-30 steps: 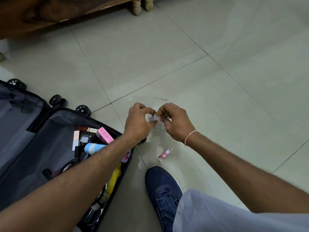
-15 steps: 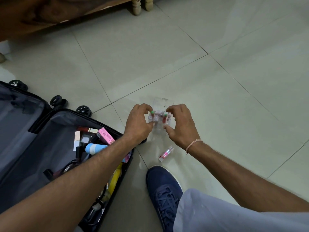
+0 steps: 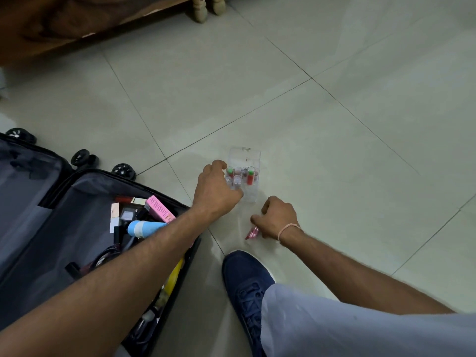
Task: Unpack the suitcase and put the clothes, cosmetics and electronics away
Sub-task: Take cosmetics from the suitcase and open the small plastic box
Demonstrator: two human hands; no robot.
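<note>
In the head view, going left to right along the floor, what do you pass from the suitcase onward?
Open suitcase → left hand → clear organizer with small tubes → right hand, by a pink tube → bare tiled floor.

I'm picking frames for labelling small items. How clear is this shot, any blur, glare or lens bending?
Head view: dim, even light with soft shadows; corners darken; tile lines bow from the wide lens. The clear plastic organiser box nearly vanishes against the pale tiled floor. The small pink tube at the right hand is soft; the left hand is fairly sharp.
</note>
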